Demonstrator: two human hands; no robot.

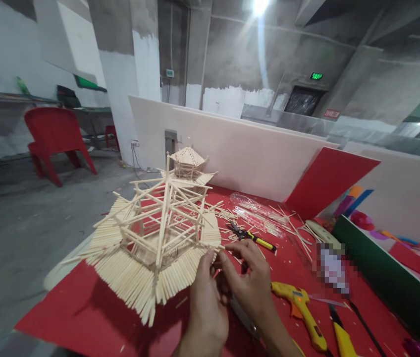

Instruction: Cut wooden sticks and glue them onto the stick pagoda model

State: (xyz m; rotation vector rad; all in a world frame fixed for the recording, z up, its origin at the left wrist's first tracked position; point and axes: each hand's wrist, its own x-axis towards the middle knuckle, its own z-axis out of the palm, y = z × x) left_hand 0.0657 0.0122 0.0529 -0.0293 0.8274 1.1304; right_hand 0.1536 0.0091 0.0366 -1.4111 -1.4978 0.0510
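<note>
In the head view, a stick model [128, 277] stands on the red desk [72, 302], close to its left edge. Its lower roof is covered with pale sticks, while the upper frame is open. The left hand [207, 305] and the right hand [251, 275] are together at the right side of this roof. The fingers of both hands are bent, with narrow gaps, and the fingertips are close to a stick end; I cannot tell whether they hold it. Behind stands another model [188, 156] with a pointed roof, toward the far edge. To the right of it lie a plastic bag [260, 214] with sticks and yellow-black pliers [260, 241]. Nearer to the front edge, right of the right hand, are a yellow glue gun [308, 317] and a yellow knife [342, 341].
</note>
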